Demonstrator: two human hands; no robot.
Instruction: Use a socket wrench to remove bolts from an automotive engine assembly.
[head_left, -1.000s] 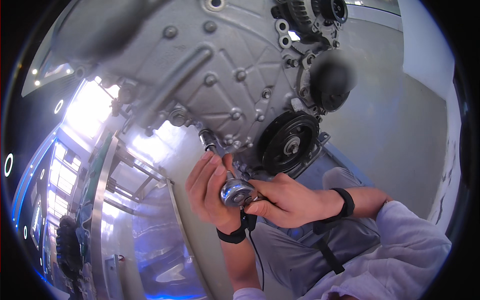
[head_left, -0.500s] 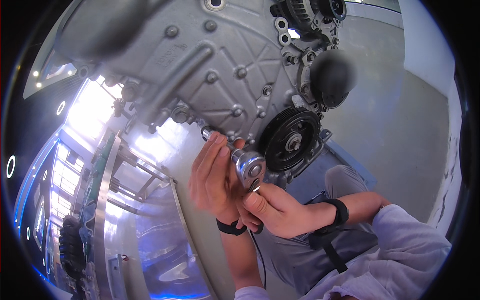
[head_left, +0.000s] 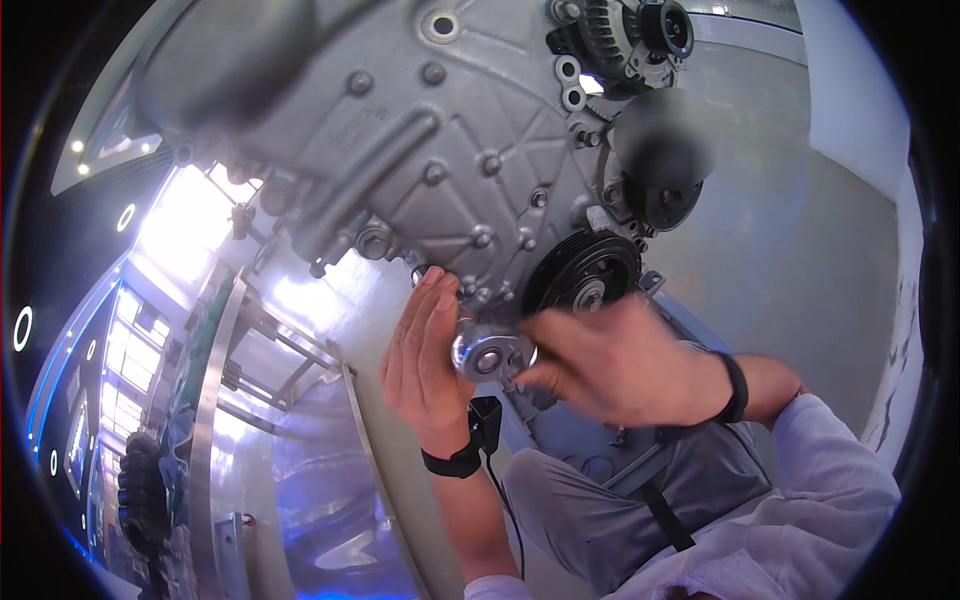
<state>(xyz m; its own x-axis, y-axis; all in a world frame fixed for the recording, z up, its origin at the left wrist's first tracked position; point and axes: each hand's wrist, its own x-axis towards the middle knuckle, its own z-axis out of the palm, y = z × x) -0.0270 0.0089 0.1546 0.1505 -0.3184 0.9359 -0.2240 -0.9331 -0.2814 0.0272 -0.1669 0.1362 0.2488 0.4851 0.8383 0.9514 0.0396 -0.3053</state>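
Your left hand (head_left: 425,355) is wrapped around the shaft of a ratchet wrench (head_left: 487,357), its long fingers side by side and its thumb out of sight. Your right hand (head_left: 640,365), blurred by motion, is clamped on the handle end and covers most of it. The ratchet wrench sits between the two, just below the lower edge of a cast-metal engine cover (head_left: 330,150). It is polished chrome, with a thick, rounded head, a circular disc set in its face and bright highlights along its curves. Past your left fingertips a sliver of shiny metal shows near the cover's edge; your fingers hide most of the shaft.

The engine cover is dull grey, crossed by raised straight ribs and studded with domed bolt heads. Your right hand overlaps the lower part of a black, grooved pulley (head_left: 560,268) with a metal hub. Higher up, an alternator (head_left: 604,45) shows a slatted metal casing. Smooth black wrist straps (head_left: 738,388) circle both your wrists, above soft, creased grey trousers (head_left: 560,490).
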